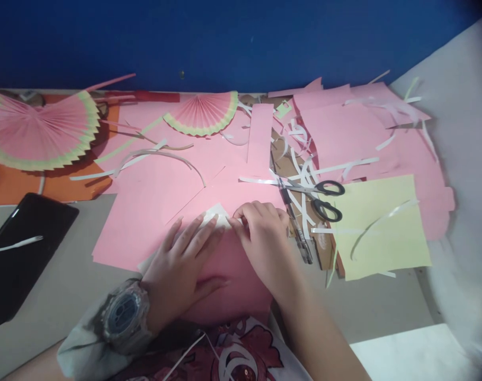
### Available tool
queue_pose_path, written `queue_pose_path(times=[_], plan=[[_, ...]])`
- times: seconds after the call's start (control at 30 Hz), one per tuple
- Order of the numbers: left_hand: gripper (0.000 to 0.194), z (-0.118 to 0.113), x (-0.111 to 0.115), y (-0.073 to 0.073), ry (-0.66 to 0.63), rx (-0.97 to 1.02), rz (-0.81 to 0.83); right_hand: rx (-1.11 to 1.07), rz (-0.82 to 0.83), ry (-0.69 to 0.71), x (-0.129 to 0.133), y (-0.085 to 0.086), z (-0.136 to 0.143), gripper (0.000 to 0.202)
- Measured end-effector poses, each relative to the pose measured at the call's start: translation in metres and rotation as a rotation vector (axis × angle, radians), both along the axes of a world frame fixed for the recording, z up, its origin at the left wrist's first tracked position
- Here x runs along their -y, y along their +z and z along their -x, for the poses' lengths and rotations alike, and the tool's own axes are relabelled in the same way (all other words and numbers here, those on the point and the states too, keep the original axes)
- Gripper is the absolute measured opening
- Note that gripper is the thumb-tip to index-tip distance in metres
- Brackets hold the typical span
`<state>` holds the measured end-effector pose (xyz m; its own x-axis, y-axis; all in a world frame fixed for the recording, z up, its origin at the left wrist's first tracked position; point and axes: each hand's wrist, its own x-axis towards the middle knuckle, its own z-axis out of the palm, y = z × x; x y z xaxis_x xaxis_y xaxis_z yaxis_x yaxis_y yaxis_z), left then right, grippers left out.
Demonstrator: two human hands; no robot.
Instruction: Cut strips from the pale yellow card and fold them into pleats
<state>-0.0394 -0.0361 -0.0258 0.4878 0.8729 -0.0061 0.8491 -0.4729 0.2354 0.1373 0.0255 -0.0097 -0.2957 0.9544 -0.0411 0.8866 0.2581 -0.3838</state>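
A small white paper (218, 212) lies on pink sheets (145, 201) in front of me. My left hand (181, 264) rests flat with fingers spread, its fingertips pressing on the white paper. At the paper's right edge, my right hand (262, 233) has its thumb and index finger pinched together, with the other fingers curled. Whether the pinch holds the paper's corner is too small to tell. Black-handled scissors (324, 198) and a clear pen (294, 219) lie just right of my right hand.
A black phone (30, 254) lies at the left. Pleated pink fans with yellow-green edges (203, 114) stand along the back. Paper strips (304, 164) are scattered over cardboard. A pale yellow sheet (384, 227) lies at the right, before a blue wall (241, 42).
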Motion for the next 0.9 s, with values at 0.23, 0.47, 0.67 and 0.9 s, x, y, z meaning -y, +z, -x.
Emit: queue_pose_path(times=[0.23,0.47,0.67,0.9], plan=[[0.077,-0.0002,-0.0052,-0.0047,-0.09,0.016,0.017,-0.022,-0.041,0.006,0.0003,-0.0037,-0.0006,0.006],[0.077,-0.0008,-0.0073,-0.0015,-0.099,0.017,0.046,-0.017,-0.031,-0.01,0.0006,-0.0047,-0.0001,0.007],[0.077,-0.0007,-0.0073,-0.002,-0.102,0.021,0.051,0.007,-0.051,-0.015,0.0023,-0.0053,0.0016,0.007],[0.08,-0.0003,-0.0068,-0.0021,-0.087,0.02,0.046,0.015,-0.072,-0.011,0.0031,-0.0052,0.0026,0.005]])
